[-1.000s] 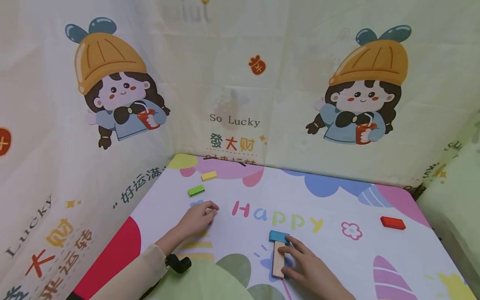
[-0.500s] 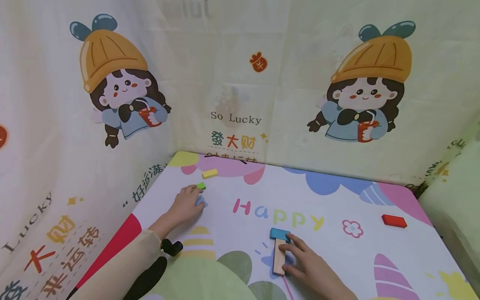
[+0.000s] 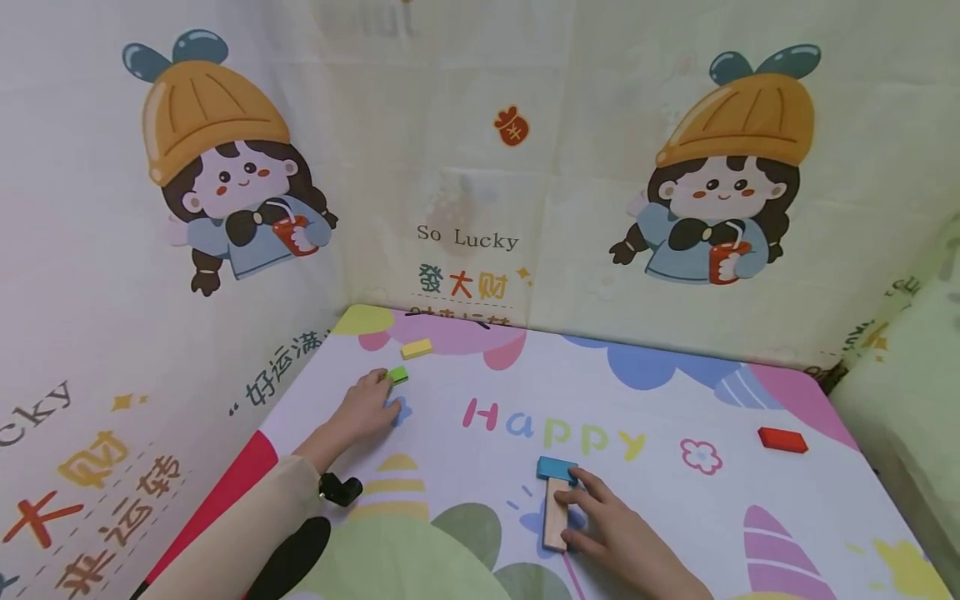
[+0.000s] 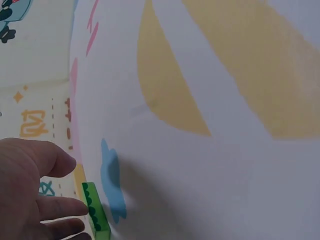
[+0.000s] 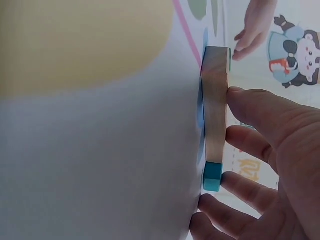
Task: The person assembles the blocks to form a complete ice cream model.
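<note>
My left hand [image 3: 365, 407] reaches to a small green block [image 3: 397, 375] at the back left of the table. In the left wrist view its fingertips meet the side of the green block [image 4: 95, 210], while the thumb stays apart from it. A plain wooden block [image 3: 555, 517] lies lengthwise near the front, and a blue block [image 3: 557, 468] lies crosswise at its far end. The thumb and fingertips of my right hand [image 3: 626, 533] rest along these two blocks' right side. In the right wrist view the wooden block [image 5: 216, 105] and the blue block [image 5: 213, 176] touch end to end.
A yellow block [image 3: 417, 348] lies just behind the green one. Far to the right is a red block [image 3: 783, 440]. Printed cloth walls [image 3: 570, 192] stand along the back and sides of the patterned table [image 3: 480, 467].
My left hand has moved left and away from me to the green block, partly covering it. The right hand and its two blocks have stayed in place.
</note>
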Demonstrator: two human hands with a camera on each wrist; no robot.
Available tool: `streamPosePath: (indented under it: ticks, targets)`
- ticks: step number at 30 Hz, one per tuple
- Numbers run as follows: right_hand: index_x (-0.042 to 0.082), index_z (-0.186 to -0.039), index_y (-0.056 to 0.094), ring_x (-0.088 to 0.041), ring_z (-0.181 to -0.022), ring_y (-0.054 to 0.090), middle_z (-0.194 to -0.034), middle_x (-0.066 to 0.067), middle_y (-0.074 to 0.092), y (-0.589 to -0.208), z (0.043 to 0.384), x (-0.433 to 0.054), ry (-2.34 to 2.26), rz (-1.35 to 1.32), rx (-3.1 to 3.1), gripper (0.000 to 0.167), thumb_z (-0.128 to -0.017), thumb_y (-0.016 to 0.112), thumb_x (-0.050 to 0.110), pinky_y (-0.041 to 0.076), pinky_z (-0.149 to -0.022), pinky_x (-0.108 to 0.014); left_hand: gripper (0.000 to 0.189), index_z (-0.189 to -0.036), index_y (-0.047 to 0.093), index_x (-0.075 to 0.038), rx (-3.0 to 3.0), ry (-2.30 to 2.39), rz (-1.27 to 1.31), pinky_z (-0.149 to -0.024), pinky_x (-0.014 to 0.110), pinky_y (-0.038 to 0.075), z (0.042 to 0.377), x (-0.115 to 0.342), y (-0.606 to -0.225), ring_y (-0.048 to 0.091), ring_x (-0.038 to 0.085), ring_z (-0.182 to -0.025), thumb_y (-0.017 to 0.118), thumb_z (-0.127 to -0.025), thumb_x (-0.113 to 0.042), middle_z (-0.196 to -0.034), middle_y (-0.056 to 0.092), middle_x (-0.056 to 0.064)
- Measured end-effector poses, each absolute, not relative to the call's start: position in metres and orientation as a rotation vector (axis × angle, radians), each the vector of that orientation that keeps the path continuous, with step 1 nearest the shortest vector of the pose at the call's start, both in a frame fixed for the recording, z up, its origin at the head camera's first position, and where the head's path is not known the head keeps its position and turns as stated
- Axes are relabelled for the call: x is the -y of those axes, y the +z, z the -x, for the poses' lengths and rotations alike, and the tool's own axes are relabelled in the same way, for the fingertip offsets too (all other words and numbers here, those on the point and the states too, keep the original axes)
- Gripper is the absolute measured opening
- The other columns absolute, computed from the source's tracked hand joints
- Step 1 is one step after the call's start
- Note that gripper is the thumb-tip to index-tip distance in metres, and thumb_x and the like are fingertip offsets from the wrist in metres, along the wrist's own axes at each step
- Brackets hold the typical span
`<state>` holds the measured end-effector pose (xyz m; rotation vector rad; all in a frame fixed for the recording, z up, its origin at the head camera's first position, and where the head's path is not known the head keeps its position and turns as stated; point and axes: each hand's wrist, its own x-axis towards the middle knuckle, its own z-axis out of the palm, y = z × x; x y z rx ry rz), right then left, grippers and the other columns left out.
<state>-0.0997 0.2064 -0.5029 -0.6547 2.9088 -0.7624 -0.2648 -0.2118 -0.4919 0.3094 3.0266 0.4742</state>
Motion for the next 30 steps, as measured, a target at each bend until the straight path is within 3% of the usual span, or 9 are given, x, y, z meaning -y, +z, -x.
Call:
streamPosePath:
  ticks: [9,19,30]
  targets:
    - [0.029,-0.13,0.066,-0.037,-0.121,0.066,-0.157,-0.013,0.047,-0.503,0.099,-0.209,-0.772,0.665,-2.899,0.04,-0.094,0.074,0.045,0.058,-0.09,-0.056,0.066,-0.15,0.038,0.015,-3.031,0.543,-0.239,-0.121,0.061,0.031,0.261,0.206,-0.499,0.033,0.049,-0.148,0.055,-0.1,-0.025,-0.158,0.035,0.034]
    - [0.028,-0.129,0.067,-0.035,-0.121,0.066,-0.156,-0.011,0.048,-0.5,0.101,-0.207,-0.763,0.71,-2.918,0.039,-0.094,0.073,0.047,0.059,-0.09,-0.054,0.063,-0.146,0.045,0.016,-3.046,0.451,-0.241,-0.117,0.06,0.037,0.258,0.208,-0.498,0.041,0.049,-0.144,0.054,-0.1,-0.026,-0.154,0.041,0.034]
    - [0.029,-0.129,0.066,-0.031,-0.12,0.067,-0.155,-0.01,0.049,-0.498,0.1,-0.207,-0.773,0.707,-2.931,0.04,-0.094,0.073,0.048,0.059,-0.09,-0.052,0.064,-0.148,0.043,0.014,-3.024,0.505,-0.31,-0.121,0.058,0.033,0.252,0.194,-0.493,0.036,0.047,-0.149,0.057,-0.098,-0.023,-0.158,0.038,0.032]
